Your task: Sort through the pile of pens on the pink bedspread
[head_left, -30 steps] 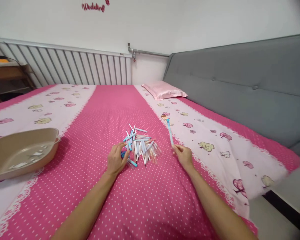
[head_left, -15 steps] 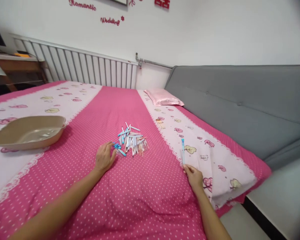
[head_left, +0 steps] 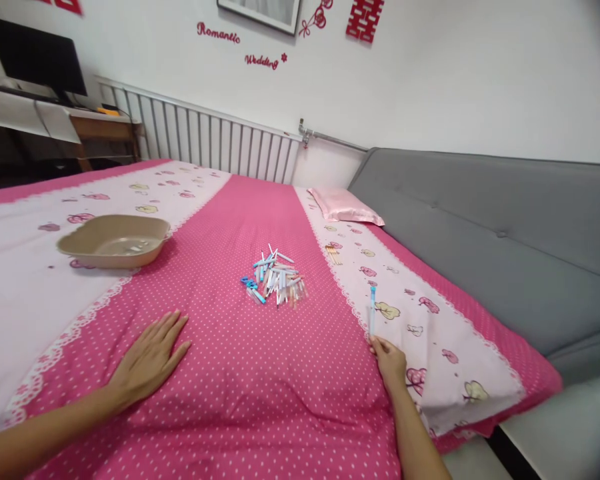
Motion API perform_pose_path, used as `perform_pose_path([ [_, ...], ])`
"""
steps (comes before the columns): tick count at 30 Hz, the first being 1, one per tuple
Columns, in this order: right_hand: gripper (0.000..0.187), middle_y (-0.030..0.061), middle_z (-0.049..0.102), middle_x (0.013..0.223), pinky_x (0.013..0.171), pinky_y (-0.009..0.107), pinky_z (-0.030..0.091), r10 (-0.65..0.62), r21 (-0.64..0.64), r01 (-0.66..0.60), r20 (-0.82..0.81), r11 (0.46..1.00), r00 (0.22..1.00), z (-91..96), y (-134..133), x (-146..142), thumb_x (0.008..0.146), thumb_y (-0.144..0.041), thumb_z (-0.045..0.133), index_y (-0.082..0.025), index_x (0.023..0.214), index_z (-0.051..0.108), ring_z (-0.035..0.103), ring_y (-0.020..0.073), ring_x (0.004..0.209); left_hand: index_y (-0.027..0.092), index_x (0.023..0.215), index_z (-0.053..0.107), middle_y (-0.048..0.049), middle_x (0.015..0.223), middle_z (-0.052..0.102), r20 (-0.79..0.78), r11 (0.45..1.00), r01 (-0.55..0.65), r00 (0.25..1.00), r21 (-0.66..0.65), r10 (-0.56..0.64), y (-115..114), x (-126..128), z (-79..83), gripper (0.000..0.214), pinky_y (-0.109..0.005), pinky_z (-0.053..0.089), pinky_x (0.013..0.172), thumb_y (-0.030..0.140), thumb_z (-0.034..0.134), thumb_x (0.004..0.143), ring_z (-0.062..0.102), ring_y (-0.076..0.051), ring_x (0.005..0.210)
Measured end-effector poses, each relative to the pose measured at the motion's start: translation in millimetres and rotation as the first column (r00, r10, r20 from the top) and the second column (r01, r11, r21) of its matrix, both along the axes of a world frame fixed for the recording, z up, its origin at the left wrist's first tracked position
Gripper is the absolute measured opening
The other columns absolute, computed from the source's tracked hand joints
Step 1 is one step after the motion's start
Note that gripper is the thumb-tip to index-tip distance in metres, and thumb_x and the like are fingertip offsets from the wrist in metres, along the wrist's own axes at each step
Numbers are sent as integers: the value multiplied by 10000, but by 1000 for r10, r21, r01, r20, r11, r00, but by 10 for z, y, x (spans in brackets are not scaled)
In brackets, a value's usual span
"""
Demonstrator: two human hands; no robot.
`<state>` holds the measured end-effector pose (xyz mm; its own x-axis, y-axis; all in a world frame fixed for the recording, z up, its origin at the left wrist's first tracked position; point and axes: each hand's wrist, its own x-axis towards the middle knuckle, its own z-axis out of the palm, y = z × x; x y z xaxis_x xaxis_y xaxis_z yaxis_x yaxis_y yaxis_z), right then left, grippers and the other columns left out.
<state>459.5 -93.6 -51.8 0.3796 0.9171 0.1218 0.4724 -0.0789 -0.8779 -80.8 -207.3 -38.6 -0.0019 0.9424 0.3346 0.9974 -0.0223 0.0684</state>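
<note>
My left hand [head_left: 150,353] lies flat on the bedspread, fingers stretched out, holding nothing. On the right, my right hand [head_left: 389,360] pinches the lower end of a slim light-blue pen [head_left: 373,313] with a brighter blue top, pointing away from me over the white strip. Between and beyond my hands is a loose pile of pens [head_left: 283,280], white, blue and clear. At its left edge sits a small blue object with loops [head_left: 249,283], perhaps scissors handles. Several tan sticks [head_left: 333,255] lie side by side on the white strip.
A beige plastic basin [head_left: 110,257] with small shiny items inside stands at the left. The pink dotted bedspread [head_left: 260,373] is wrinkled near me. A pink pillow [head_left: 345,205] rests against the grey headboard [head_left: 460,233]. A radiator [head_left: 205,133] and a desk with a monitor [head_left: 37,57] are behind.
My left hand has moved from beside the pile, back and left, and now lies flat on the bedspread. My right hand still holds the pen. The view has turned left.
</note>
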Motion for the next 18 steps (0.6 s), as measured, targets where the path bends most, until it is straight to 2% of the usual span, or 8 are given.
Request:
perform_pose_path([
  [4, 726, 111, 728, 691, 685, 347, 491, -16, -23, 16, -7, 1000, 1000, -33, 29, 23, 586, -712, 566, -87, 908, 746, 671, 284, 718, 111, 1357, 459, -134, 1427, 430, -18, 999, 32, 999, -17, -33, -130, 19, 23, 673, -437, 241, 1132, 551, 324, 867, 380, -268, 1333],
  [9, 701, 112, 733, 708, 699, 354, 493, -28, -51, 28, -4, 998, 1000, -51, 45, 42, 577, -680, 583, -82, 904, 746, 676, 285, 727, 104, 1328, 490, -144, 1409, 449, 4, 999, 37, 999, -20, -37, -121, 113, 100, 656, -459, 256, 1121, 541, 318, 871, 391, -276, 1325],
  [14, 659, 103, 738, 727, 727, 353, 499, -8, -35, 8, -8, 999, 1000, -14, 7, 22, 593, -669, 594, -100, 888, 749, 679, 283, 745, 83, 1336, 480, -153, 1418, 433, -1, 999, 34, 999, -40, -35, -135, 111, 90, 656, -454, 241, 1127, 523, 315, 878, 379, -273, 1333],
  [18, 667, 100, 731, 692, 710, 361, 492, -13, -34, 13, -8, 999, 1000, -24, 9, 23, 594, -671, 598, -93, 890, 748, 671, 289, 722, 110, 1336, 483, -139, 1423, 431, 13, 999, 37, 999, -37, -37, -139, 111, 88, 641, -451, 246, 1125, 522, 320, 873, 375, -268, 1336],
])
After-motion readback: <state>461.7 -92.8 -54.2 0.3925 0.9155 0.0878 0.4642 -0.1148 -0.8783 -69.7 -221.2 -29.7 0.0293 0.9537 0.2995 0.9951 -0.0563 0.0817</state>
